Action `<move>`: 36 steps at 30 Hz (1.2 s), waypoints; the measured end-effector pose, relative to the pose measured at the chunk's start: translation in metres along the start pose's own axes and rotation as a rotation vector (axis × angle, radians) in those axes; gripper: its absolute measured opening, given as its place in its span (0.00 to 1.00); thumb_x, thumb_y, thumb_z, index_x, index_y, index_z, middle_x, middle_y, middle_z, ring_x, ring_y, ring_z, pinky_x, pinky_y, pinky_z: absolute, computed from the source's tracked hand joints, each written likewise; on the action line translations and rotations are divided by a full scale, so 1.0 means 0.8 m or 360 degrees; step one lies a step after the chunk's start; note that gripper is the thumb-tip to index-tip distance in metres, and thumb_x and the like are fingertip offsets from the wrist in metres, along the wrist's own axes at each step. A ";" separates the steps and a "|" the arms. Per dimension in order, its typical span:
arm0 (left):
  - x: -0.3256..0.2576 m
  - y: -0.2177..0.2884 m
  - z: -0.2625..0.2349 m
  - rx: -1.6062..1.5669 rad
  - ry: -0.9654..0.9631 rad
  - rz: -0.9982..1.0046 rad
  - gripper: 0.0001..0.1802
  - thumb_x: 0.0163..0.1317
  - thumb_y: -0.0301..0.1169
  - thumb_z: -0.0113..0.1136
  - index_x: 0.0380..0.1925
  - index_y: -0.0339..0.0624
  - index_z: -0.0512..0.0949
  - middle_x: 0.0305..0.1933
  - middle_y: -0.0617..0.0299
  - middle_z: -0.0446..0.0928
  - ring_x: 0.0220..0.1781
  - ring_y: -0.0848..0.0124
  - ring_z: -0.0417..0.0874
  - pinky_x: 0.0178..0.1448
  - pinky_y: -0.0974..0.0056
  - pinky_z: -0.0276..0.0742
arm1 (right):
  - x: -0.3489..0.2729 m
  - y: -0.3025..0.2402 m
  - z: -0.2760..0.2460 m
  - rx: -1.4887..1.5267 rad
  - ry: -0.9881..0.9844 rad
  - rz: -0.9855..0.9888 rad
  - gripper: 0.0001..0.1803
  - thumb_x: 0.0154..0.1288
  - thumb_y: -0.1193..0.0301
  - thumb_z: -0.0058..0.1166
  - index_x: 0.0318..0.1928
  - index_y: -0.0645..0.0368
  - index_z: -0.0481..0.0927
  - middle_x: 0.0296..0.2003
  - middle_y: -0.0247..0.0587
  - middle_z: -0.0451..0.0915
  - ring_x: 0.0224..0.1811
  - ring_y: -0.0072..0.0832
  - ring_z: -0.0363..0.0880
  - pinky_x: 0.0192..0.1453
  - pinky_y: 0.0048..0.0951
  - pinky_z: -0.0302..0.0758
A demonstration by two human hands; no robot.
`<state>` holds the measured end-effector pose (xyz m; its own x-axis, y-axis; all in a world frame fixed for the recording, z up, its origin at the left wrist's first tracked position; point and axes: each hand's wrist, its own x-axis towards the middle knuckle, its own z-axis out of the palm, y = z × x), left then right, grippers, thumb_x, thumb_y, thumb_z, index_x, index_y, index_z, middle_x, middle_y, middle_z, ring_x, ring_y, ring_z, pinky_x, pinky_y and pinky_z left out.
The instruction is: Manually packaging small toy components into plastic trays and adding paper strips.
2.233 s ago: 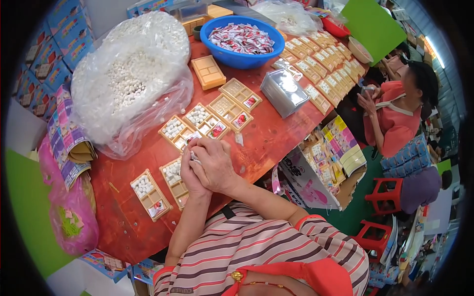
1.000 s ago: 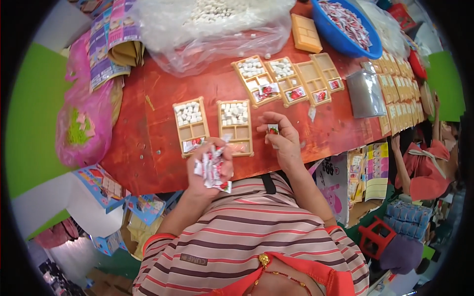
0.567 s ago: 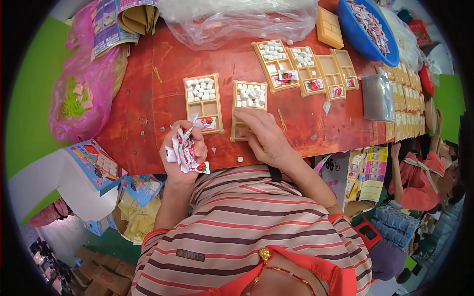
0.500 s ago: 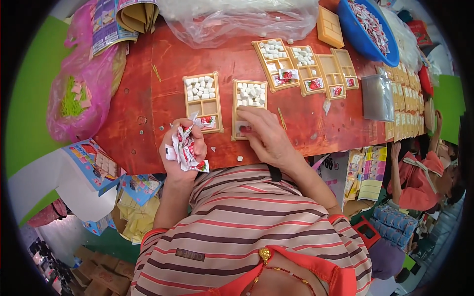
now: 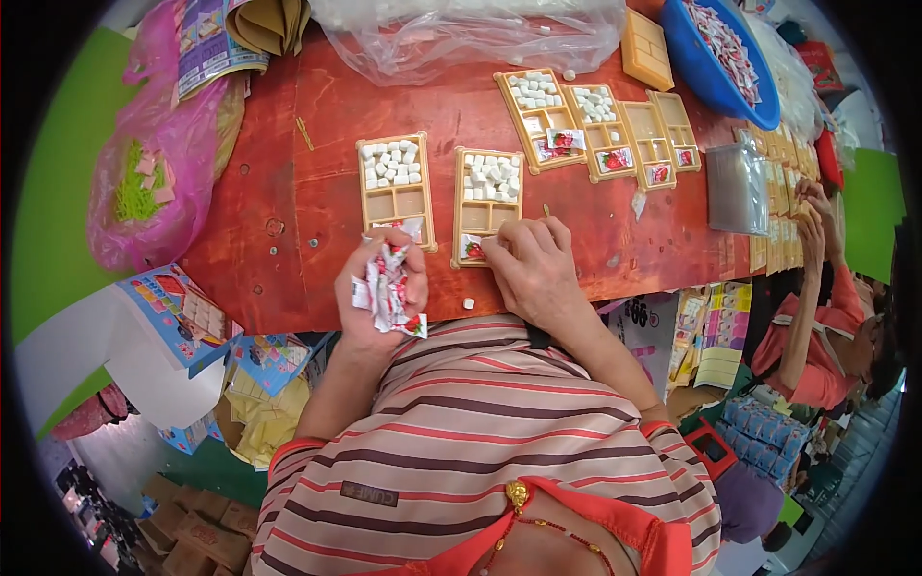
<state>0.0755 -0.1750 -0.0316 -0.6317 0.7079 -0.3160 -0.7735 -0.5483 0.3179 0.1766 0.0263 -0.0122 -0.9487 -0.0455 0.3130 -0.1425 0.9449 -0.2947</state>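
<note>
My left hand (image 5: 384,293) is closed round a bunch of small white strawberry packets (image 5: 389,288), held just in front of a tan compartment tray (image 5: 429,192). That tray has white marshmallow-like cubes (image 5: 392,163) in its top section, and a packet shows at its lower end, partly behind my hand. To the right lies a second tan tray (image 5: 457,206), also with white cubes (image 5: 492,180) in the top. A strawberry packet (image 5: 471,248) sits in its lower left compartment. My right hand (image 5: 538,264) is curled at that tray's lower right, its fingertips on the packet's edge.
More tan trays (image 5: 629,115) stand at the far right beside a blue basin (image 5: 768,110) of packets. A stack of clear plastic covers (image 5: 737,190) and filled trays follow. One white cube (image 5: 468,303) lies at the table's front edge. A co-worker's hands (image 5: 814,216) are at right.
My right hand has drawn back and curled, uncovering the packet in the right tray. My left hand has shifted slightly right with its bunch. The co-worker's hands have come together over the trays.
</note>
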 end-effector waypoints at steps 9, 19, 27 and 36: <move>0.005 -0.017 0.008 -0.0025 -0.0043 -0.0145 0.16 0.72 0.39 0.42 0.43 0.40 0.75 0.32 0.53 0.78 0.20 0.68 0.77 0.17 0.68 0.68 | 0.008 0.000 0.001 -0.0080 -0.0045 0.0072 0.08 0.57 0.72 0.60 0.39 0.56 0.78 0.39 0.37 0.74 0.43 0.33 0.74 0.60 0.42 0.61; 0.001 -0.017 0.001 0.0058 0.0045 -0.0181 0.16 0.71 0.40 0.44 0.41 0.40 0.75 0.32 0.53 0.78 0.19 0.69 0.77 0.16 0.68 0.67 | 0.011 0.009 -0.010 0.0381 -0.0053 0.0220 0.06 0.59 0.75 0.57 0.37 0.58 0.77 0.39 0.38 0.74 0.45 0.36 0.73 0.57 0.39 0.62; 0.001 -0.024 0.003 0.0033 0.0029 -0.0197 0.15 0.72 0.39 0.43 0.41 0.40 0.75 0.31 0.53 0.79 0.19 0.69 0.77 0.16 0.68 0.67 | 0.018 0.003 0.000 0.0055 -0.0182 0.0198 0.05 0.59 0.74 0.57 0.36 0.58 0.76 0.37 0.39 0.73 0.42 0.37 0.72 0.53 0.40 0.63; -0.001 -0.024 -0.006 0.0084 0.0012 -0.0106 0.16 0.72 0.39 0.42 0.42 0.40 0.75 0.32 0.53 0.79 0.20 0.69 0.77 0.17 0.68 0.68 | -0.001 0.001 -0.019 0.0146 -0.0013 0.0023 0.08 0.57 0.74 0.59 0.38 0.57 0.76 0.33 0.38 0.73 0.38 0.36 0.74 0.50 0.39 0.66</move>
<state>0.0905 -0.1668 -0.0414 -0.5795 0.7384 -0.3448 -0.8101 -0.4758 0.3426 0.1812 0.0320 0.0010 -0.9529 -0.0352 0.3011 -0.1540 0.9118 -0.3808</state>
